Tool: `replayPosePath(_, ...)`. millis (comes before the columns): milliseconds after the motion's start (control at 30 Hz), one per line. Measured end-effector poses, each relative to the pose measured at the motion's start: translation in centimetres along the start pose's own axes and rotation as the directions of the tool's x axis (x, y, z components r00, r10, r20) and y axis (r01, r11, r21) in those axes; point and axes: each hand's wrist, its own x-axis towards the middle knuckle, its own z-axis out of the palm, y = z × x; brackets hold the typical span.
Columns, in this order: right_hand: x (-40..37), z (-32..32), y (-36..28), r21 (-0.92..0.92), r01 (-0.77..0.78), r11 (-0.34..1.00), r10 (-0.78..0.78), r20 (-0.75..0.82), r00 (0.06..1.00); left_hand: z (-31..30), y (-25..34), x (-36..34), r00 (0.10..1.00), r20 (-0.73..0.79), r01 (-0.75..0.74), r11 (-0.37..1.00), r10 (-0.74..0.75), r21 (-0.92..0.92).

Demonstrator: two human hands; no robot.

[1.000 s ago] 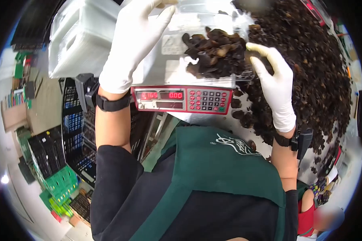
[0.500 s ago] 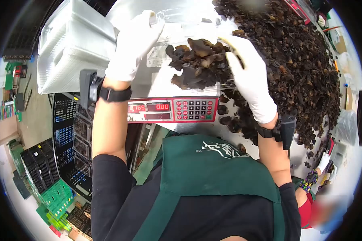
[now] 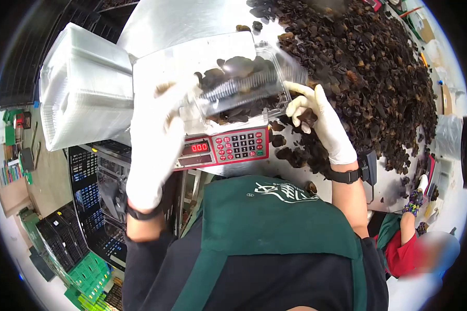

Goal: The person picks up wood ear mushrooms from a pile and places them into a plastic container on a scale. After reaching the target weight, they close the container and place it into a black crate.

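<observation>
A clear plastic box (image 3: 238, 88) with dark dried fungus pieces in it lies over the scale (image 3: 223, 147), its lid tilted over the pieces and partly blurred. My left hand (image 3: 163, 119), in a white glove, is at the box's left side; motion smears its fingers, and its grip cannot be made out. At the right of the box, my right hand (image 3: 319, 119), also gloved, has bent fingers closed around a dark fungus piece (image 3: 307, 118). The scale's red panel shows 0.00.
A large heap of dark fungus (image 3: 368, 78) covers the metal table's right side. Stacked clear boxes (image 3: 85, 85) stand at the left. Black crates (image 3: 62, 233) and green crates (image 3: 91, 272) are on the floor. A co-worker in red (image 3: 399, 254) is at the lower right.
The lid has come over the fungus in the box. My left hand has moved down and left. My right hand has moved slightly down and now holds a fungus piece. The view has shifted.
</observation>
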Motion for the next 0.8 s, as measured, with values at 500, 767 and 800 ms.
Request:
replayPosePath(500,-1.1,4.3,-1.1,-0.228,0.236,0.945,-0.250,-0.033,0.968,6.1,-0.2,-7.3,0.840,0.342,0.442,0.165,-0.421,-0.882)
replayPosePath(767,-2.6,11.3,-2.4,-0.249,0.176,0.952,-0.096,0.303,0.948,-3.2,-1.0,-15.3,0.780,0.217,0.262,-0.009,-0.587,-0.965)
replayPosePath(800,-2.6,11.8,-2.5,-0.247,0.133,0.960,-0.025,0.397,0.918,-4.8,-2.0,-16.8,0.755,0.209,0.237,-0.038,-0.622,-0.971)
